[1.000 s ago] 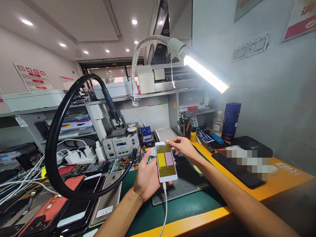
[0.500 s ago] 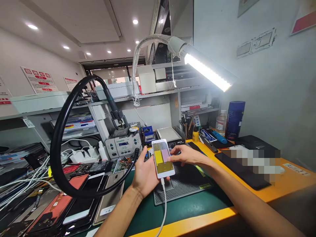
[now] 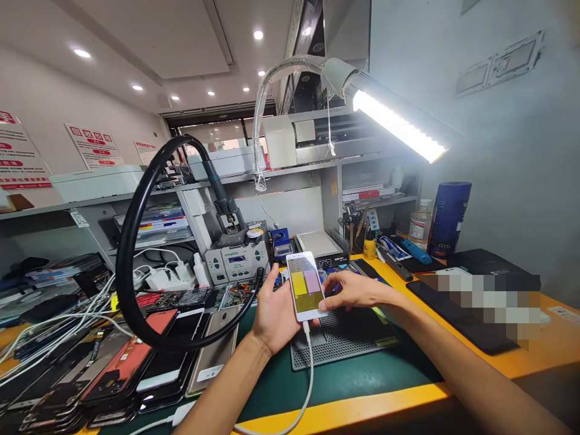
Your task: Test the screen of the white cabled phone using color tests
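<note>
The left hand (image 3: 277,315) cradles the phone (image 3: 304,287) over the mat (image 3: 357,338); the right hand (image 3: 324,292), thumb and forefinger apart, seems to tap the screen's lower corner. Tapping calls for steady support and slack cable (image 3: 310,362).

Right hand (image 3: 351,291) slid down the white phone (image 3: 304,287): top right corner first, then the screen's right side, now thumb at the bottom right corner. View swung left, bringing more of the left-hand red-and-white poster (image 3: 22,154) in; charging cable (image 3: 312,362) now shows bending left along the bottom edge.
</note>
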Action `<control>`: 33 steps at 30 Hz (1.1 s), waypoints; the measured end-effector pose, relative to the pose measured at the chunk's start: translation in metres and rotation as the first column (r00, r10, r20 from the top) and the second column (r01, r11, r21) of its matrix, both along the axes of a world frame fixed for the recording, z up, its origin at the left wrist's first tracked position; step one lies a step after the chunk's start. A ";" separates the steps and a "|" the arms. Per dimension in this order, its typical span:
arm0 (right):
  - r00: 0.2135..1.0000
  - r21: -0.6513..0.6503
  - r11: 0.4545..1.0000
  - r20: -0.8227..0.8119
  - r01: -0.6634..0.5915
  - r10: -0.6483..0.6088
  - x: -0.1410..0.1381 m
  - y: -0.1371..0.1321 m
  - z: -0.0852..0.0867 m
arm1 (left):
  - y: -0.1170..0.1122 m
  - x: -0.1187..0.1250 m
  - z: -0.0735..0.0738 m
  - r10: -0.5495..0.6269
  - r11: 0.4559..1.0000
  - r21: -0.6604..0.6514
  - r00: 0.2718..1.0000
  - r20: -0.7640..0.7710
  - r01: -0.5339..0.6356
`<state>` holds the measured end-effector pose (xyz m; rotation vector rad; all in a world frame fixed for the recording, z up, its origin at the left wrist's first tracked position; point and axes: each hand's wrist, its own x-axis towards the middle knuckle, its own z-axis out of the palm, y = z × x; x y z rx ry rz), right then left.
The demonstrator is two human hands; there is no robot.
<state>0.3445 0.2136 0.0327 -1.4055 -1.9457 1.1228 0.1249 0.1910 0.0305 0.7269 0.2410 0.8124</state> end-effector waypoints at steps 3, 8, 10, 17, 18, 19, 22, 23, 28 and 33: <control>1.000 0.022 0.999 -0.021 0.024 -0.023 -0.005 0.000 -0.002 | 0.000 0.000 0.000 0.020 1.000 0.015 1.000 -0.005 -0.020; 0.995 0.071 0.997 -0.094 0.019 -0.012 -0.022 -0.005 -0.007 | -0.001 0.002 -0.002 0.038 0.999 0.030 0.999 -0.025 -0.037; 0.980 0.062 0.997 -0.189 -0.056 0.067 -0.031 -0.009 -0.008 | -0.001 0.003 -0.004 0.039 0.999 0.031 0.998 -0.038 -0.038; 0.949 0.079 0.993 -0.297 -0.089 0.109 -0.048 -0.016 -0.011 | -0.002 0.007 -0.006 0.071 0.996 0.052 0.996 -0.056 -0.068; 0.950 0.097 0.993 -0.300 -0.063 0.089 -0.047 -0.015 -0.012 | -0.003 0.008 -0.007 0.076 0.996 0.060 0.995 -0.065 -0.072; 0.951 0.117 0.993 -0.302 -0.029 0.063 -0.047 -0.013 -0.012 | -0.003 0.008 -0.007 0.083 0.995 0.070 0.993 -0.078 -0.077; 0.951 0.142 0.987 -0.308 0.069 -0.022 -0.044 -0.009 -0.011 | -0.006 0.010 -0.008 0.109 0.989 0.111 0.987 -0.119 -0.096; 0.951 0.145 0.985 -0.306 0.089 -0.041 -0.044 -0.007 -0.009 | -0.007 0.011 -0.008 0.117 0.988 0.118 0.985 -0.128 -0.102; 0.941 0.210 0.948 -0.292 0.239 -0.173 -0.040 0.000 0.005 | -0.014 0.017 -0.009 0.054 0.990 0.136 0.992 -0.111 -0.039; 0.894 0.224 0.890 -0.316 0.397 -0.319 -0.042 0.001 0.009 | -0.018 0.021 -0.009 0.031 0.990 0.140 0.994 -0.106 -0.016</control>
